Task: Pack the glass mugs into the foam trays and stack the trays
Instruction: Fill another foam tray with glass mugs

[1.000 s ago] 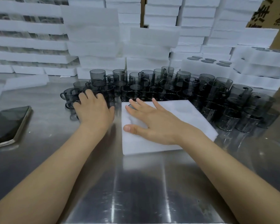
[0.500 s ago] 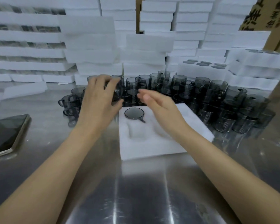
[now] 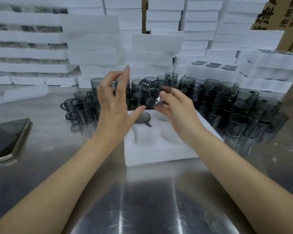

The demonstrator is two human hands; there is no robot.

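Observation:
A white foam tray (image 3: 159, 152) with round pockets lies on the steel table in front of me. One smoky glass mug (image 3: 142, 117) sits sunk in its far left pocket, only the rim and handle showing. My right hand (image 3: 174, 112) holds another smoky glass mug (image 3: 150, 93) tilted in the air above the tray's far edge; it is blurred. My left hand (image 3: 115, 102) hovers just left of that mug with fingers spread and straight, holding nothing. Behind the tray stands a crowd of several loose glass mugs (image 3: 227, 105).
A phone (image 3: 5, 141) lies at the left edge of the steel table (image 3: 142, 208). Stacks of white foam trays (image 3: 95, 48) wall off the back. A filled tray (image 3: 210, 71) sits back right, and a cardboard box (image 3: 281, 16) stands at top right.
Both hands lifted off the tray and mug pile. My right hand picked up a mug and holds it above the tray; my left hand rose and opened beside it.

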